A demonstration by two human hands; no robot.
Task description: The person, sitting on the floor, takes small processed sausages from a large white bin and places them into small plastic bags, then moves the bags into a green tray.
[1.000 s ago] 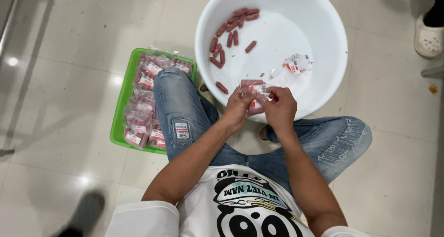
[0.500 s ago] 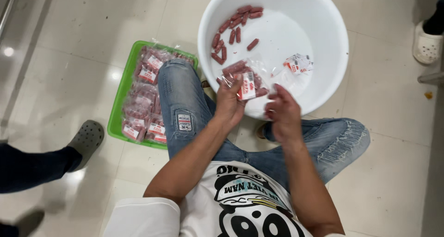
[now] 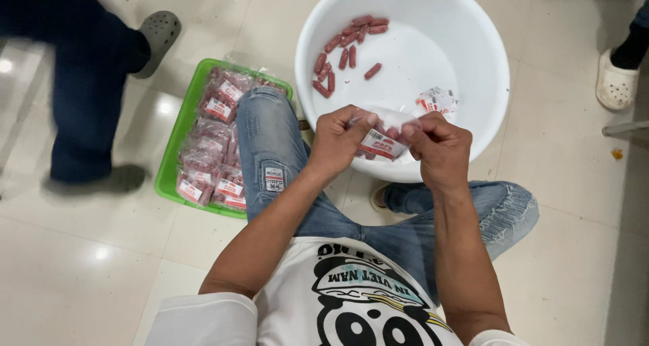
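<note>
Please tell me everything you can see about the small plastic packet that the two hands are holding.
The small clear plastic packet with a red and white label looks like thin, crinkled film holding short reddish sausages. The left hand and the right hand pinch it at opposite ends. It is held in the air, lying roughly level, over the near rim of the big round white plastic basin. Whether it is torn open cannot be told.

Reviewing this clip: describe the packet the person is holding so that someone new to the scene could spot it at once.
Find the big round white plastic basin on the tiled floor. At its near rim, the left hand and right hand share a grip on a small clear plastic packet of red sausages. Unlike the similar packets piled in the green plastic tray, it is lifted off the floor between both hands.
</note>
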